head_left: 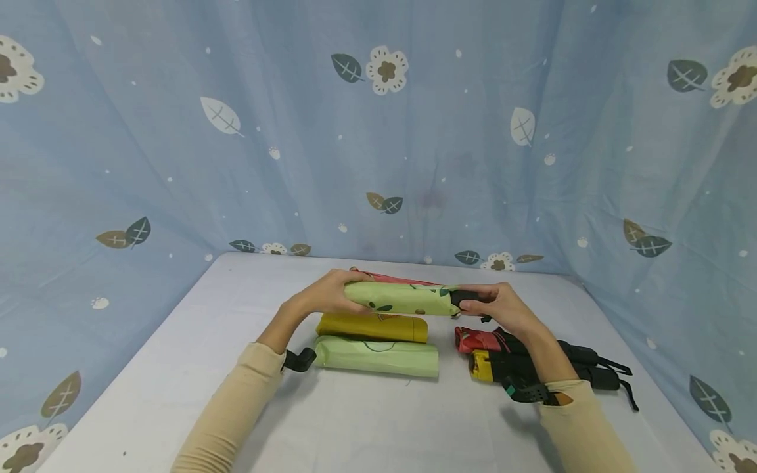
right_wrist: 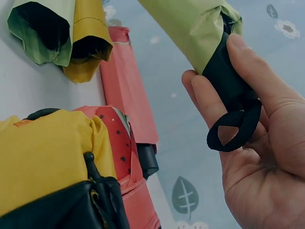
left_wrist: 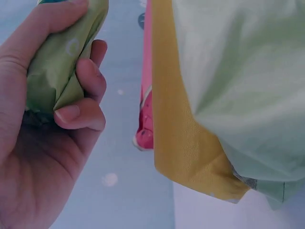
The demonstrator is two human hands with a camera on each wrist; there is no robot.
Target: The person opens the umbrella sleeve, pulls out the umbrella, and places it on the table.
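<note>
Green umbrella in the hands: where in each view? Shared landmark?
Head: green umbrella, centre, below mid-height, lying crosswise.
Left wrist: green umbrella, upper left, in the left hand.
Right wrist: green umbrella, top, right of centre, handle in the right hand.
Landmark: yellow sleeve; just below it in head, right of it in left wrist, top left in right wrist.

Soft, even light, apparently from overhead, brightens the white bench (head_left: 378,427) in the head view, with diffuse shadows beside the sleeves (head_left: 230,407) at lower left and lower right. Both wrist views look dimmer and cooler: the left hand (left_wrist: 40,162) has a shaded palm at lower left, the patterned curtain (left_wrist: 124,200) behind is blurred, and the black umbrella handle (right_wrist: 226,71) shows little detail
</note>
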